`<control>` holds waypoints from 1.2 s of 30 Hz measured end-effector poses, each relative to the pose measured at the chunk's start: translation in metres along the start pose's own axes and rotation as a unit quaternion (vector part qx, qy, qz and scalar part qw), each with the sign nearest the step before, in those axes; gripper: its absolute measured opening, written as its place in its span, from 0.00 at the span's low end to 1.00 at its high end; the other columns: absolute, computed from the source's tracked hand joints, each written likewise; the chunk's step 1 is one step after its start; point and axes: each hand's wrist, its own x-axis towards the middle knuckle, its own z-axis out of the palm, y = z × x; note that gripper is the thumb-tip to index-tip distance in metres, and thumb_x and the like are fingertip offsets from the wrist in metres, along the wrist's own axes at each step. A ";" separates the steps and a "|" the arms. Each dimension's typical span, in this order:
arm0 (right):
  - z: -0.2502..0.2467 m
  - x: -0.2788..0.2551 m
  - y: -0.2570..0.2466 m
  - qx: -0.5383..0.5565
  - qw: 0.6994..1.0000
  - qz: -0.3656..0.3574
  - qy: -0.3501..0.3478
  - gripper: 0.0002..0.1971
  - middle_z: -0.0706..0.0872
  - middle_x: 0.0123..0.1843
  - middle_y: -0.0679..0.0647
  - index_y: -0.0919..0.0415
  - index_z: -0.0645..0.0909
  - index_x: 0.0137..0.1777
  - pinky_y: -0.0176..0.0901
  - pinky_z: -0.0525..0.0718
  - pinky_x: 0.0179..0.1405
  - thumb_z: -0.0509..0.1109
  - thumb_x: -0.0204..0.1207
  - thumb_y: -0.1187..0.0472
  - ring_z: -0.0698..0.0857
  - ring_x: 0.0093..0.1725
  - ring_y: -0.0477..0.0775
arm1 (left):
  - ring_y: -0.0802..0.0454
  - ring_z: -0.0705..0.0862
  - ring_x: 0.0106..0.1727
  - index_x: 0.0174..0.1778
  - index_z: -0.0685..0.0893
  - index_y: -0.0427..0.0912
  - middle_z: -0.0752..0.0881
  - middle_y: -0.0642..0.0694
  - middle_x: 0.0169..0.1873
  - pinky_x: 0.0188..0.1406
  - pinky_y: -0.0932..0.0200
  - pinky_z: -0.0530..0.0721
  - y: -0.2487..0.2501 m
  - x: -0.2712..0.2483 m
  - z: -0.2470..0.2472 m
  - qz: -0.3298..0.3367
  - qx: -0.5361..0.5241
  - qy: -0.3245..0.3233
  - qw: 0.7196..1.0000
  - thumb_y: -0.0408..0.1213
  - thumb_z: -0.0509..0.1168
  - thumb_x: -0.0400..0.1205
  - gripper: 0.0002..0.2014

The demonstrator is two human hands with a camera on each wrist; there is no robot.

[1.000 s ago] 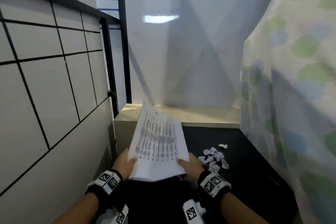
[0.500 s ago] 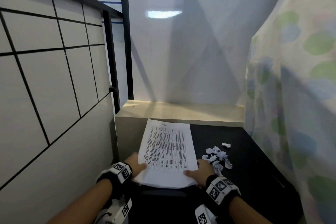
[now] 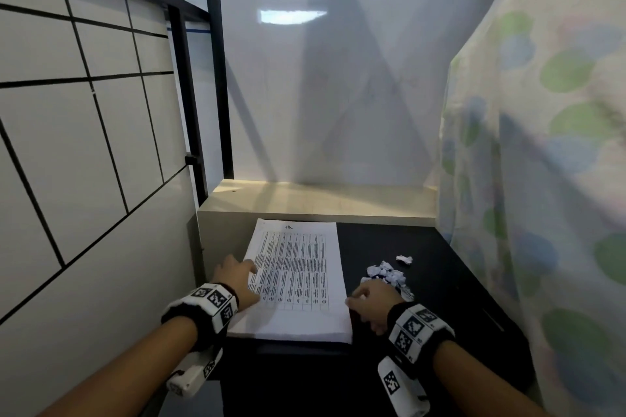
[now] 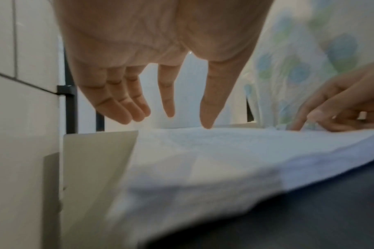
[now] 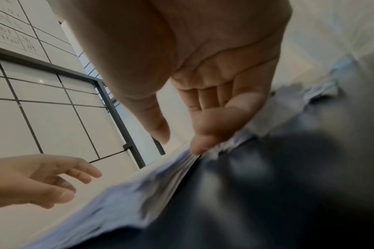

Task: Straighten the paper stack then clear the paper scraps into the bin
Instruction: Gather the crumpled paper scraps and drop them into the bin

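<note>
Both my hands flanked the paper stack [image 3: 298, 281] on the desk [image 3: 423, 349], left hand [image 3: 235, 281] hovering with fingers straight, right hand [image 3: 374, 303] with curled fingertips against its edge, holding nothing, paper scraps [image 3: 386, 276] just beyond.

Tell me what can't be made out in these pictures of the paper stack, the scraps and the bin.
- Bin: in no view.
- Printed text on the paper stack: head view, too small to read.
- Paper scraps: head view, the right hand covers the nearest ones, so no count.
- Stack's near edge: both wrist views, blurred.
- Left hand: touch on the stack unclear.
</note>
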 end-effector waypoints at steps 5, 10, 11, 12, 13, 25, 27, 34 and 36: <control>-0.039 -0.001 0.018 -0.031 0.998 0.030 0.048 0.09 0.88 0.47 0.51 0.60 0.89 0.49 0.39 0.85 0.50 0.71 0.74 0.58 0.86 0.48 0.51 | 0.51 0.81 0.54 0.64 0.80 0.46 0.80 0.44 0.62 0.53 0.60 0.81 0.059 -0.003 -0.009 0.128 -0.080 -0.019 0.988 0.38 0.72 0.76 0.20; -0.043 0.005 0.033 -0.087 0.995 0.036 0.045 0.26 0.74 0.66 0.54 0.47 0.80 0.63 0.45 0.79 0.67 0.79 0.64 0.51 0.77 0.67 0.54 | 0.47 0.82 0.62 0.66 0.79 0.44 0.82 0.43 0.63 0.58 0.60 0.80 0.123 0.004 0.006 0.208 -0.048 -0.075 0.974 0.39 0.71 0.77 0.21; -0.040 0.008 0.036 -0.122 0.991 0.036 0.031 0.29 0.69 0.71 0.56 0.44 0.78 0.66 0.49 0.77 0.71 0.79 0.63 0.50 0.73 0.72 0.57 | 0.46 0.82 0.63 0.66 0.79 0.44 0.81 0.42 0.64 0.60 0.59 0.79 0.134 0.006 0.010 0.219 -0.037 -0.083 0.971 0.40 0.72 0.76 0.22; -0.037 0.011 0.039 -0.147 0.988 0.033 0.018 0.30 0.66 0.73 0.56 0.42 0.76 0.68 0.50 0.76 0.72 0.78 0.64 0.49 0.71 0.74 0.59 | 0.45 0.81 0.64 0.67 0.79 0.43 0.81 0.42 0.64 0.61 0.58 0.79 0.143 0.008 0.014 0.228 -0.029 -0.092 0.969 0.41 0.73 0.76 0.23; -0.035 0.014 0.041 -0.159 0.987 0.031 0.008 0.30 0.65 0.74 0.57 0.42 0.75 0.69 0.51 0.76 0.73 0.77 0.65 0.49 0.72 0.74 0.59 | 0.44 0.80 0.64 0.67 0.78 0.43 0.81 0.41 0.64 0.61 0.57 0.79 0.151 0.011 0.018 0.236 -0.021 -0.097 0.967 0.42 0.73 0.75 0.25; -0.071 0.042 0.068 -0.212 0.971 0.087 0.068 0.19 0.72 0.67 0.57 0.49 0.81 0.63 0.52 0.80 0.67 0.71 0.71 0.53 0.74 0.69 0.61 | 0.43 0.82 0.64 0.63 0.84 0.41 0.84 0.41 0.63 0.60 0.57 0.81 0.186 0.028 0.044 0.259 0.073 -0.137 0.953 0.38 0.74 0.74 0.21; -0.070 0.046 0.066 -0.201 0.973 0.055 0.095 0.15 0.71 0.66 0.57 0.48 0.81 0.59 0.52 0.78 0.67 0.71 0.72 0.57 0.71 0.70 0.61 | 0.43 0.85 0.60 0.58 0.87 0.41 0.88 0.42 0.58 0.57 0.58 0.82 0.185 0.031 0.046 0.259 0.061 -0.128 0.955 0.37 0.72 0.75 0.15; -0.061 0.066 0.046 -0.245 0.967 -0.064 -0.003 0.24 0.70 0.75 0.50 0.34 0.74 0.69 0.59 0.72 0.72 0.66 0.77 0.58 0.67 0.75 0.60 | 0.47 0.86 0.58 0.53 0.90 0.44 0.89 0.44 0.55 0.55 0.60 0.82 0.185 0.058 0.031 0.235 -0.021 -0.061 0.970 0.34 0.70 0.76 0.10; -0.060 0.073 0.044 -0.245 0.966 -0.079 -0.011 0.24 0.75 0.74 0.51 0.34 0.75 0.69 0.59 0.74 0.72 0.67 0.76 0.58 0.72 0.73 0.60 | 0.46 0.86 0.57 0.52 0.90 0.42 0.89 0.43 0.54 0.52 0.61 0.81 0.184 0.069 0.025 0.217 -0.044 -0.041 0.974 0.33 0.71 0.76 0.09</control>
